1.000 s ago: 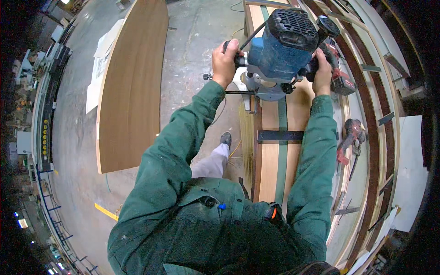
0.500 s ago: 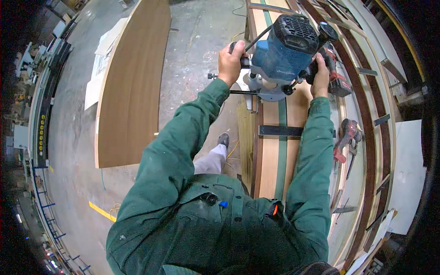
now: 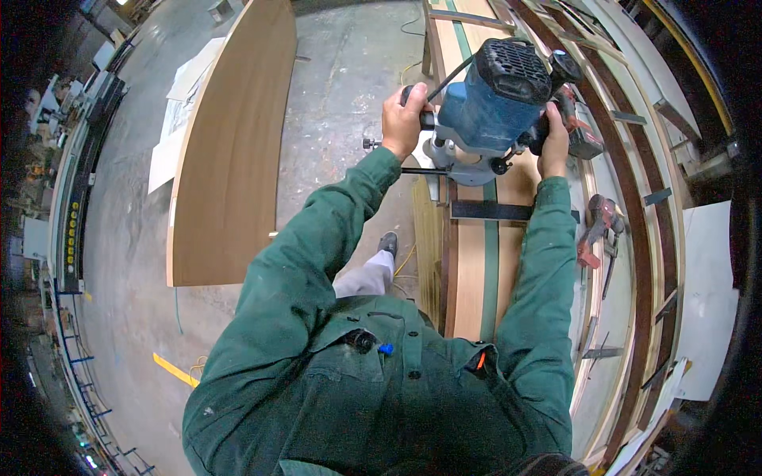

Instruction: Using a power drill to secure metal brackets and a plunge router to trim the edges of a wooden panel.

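Note:
A blue plunge router [image 3: 494, 103] with a black vented top stands on a long wooden panel [image 3: 470, 278] that has a green stripe down its length. My left hand [image 3: 403, 123] is wrapped round the router's left handle, thumb uppermost. On the other side my right hand [image 3: 554, 144] grips the right handle, its fingers partly hidden behind the black knob. A metal guide rod [image 3: 422, 170] sticks out leftward from the base. Just nearer to me than the base, a dark flat bar [image 3: 488, 210] crosses the panel. The router's bit is hidden.
Right of the panel lie a red-and-black cordless tool [image 3: 586, 143] and another red power tool [image 3: 601, 226], beside long dark-edged frames [image 3: 635, 190]. A large brown board [image 3: 230, 159] stands on the left. A yellow cord [image 3: 405, 262] lies on the floor near my foot.
The router has slid a little toward me along the panel, closer to the dark bar. Both hands keep their grip on its handles.

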Tool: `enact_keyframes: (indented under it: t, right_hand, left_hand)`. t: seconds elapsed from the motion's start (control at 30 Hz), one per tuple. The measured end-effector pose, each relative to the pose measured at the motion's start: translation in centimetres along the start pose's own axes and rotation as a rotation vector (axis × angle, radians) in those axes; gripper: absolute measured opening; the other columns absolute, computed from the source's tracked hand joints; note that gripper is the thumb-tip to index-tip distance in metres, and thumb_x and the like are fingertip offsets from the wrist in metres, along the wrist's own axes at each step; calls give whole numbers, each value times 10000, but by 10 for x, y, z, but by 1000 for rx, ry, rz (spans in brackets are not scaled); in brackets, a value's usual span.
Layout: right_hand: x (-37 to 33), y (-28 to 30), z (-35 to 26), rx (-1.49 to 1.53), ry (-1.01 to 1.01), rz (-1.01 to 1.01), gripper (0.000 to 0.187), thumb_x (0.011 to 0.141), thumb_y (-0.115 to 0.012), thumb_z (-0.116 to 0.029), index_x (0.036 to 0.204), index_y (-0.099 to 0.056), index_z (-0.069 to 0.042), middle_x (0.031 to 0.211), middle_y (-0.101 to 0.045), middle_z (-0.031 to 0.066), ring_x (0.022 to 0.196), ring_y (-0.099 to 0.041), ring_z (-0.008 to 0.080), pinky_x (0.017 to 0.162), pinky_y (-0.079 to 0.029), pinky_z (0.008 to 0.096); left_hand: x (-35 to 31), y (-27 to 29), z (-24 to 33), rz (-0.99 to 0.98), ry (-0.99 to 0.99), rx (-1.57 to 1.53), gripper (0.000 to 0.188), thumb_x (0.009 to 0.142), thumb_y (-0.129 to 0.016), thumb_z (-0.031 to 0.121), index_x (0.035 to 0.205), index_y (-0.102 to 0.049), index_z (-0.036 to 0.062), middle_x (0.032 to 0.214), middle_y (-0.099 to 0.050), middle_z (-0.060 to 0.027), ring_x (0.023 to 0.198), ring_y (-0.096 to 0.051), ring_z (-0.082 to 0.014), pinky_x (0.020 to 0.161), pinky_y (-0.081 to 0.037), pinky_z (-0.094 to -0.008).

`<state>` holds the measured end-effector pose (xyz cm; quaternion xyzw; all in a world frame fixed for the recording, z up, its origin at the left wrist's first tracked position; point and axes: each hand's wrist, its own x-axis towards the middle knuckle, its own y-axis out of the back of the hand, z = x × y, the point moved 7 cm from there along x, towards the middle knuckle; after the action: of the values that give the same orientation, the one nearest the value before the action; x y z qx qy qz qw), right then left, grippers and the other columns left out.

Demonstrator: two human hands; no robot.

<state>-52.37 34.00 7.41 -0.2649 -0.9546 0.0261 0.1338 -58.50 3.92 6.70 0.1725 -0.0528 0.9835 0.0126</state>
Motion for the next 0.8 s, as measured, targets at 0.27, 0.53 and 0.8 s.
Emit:
enact_keyframes:
  t: [0.27,0.53,0.8]
  right_hand:
    - [-10,10,-1,-12,67,80,364,910,-525,-419,800,-601,-81,739,-576,18,565,-527,112,483,-420,253]
    - [-19,12,-1,66,-54,34,341,911,-535,-411,824,-612,-91,764,-571,-2,625,-518,93,529,-425,249]
    - [-21,15,2,97,-35,63,312,894,-570,-395,850,-620,-90,789,-553,-21,708,-520,89,673,-413,234]
  left_hand:
    - [-13,1,6,-7,-16,8,460,896,-503,387,643,-568,8,603,-592,-77,545,-546,-143,524,-437,-308]
    - [-17,-1,4,-20,20,-75,422,891,-518,386,680,-564,24,637,-580,-62,572,-546,-140,556,-438,-295]
    - [-23,-1,4,-34,54,-83,407,894,-522,382,705,-569,24,660,-592,-63,617,-556,-133,589,-444,-286]
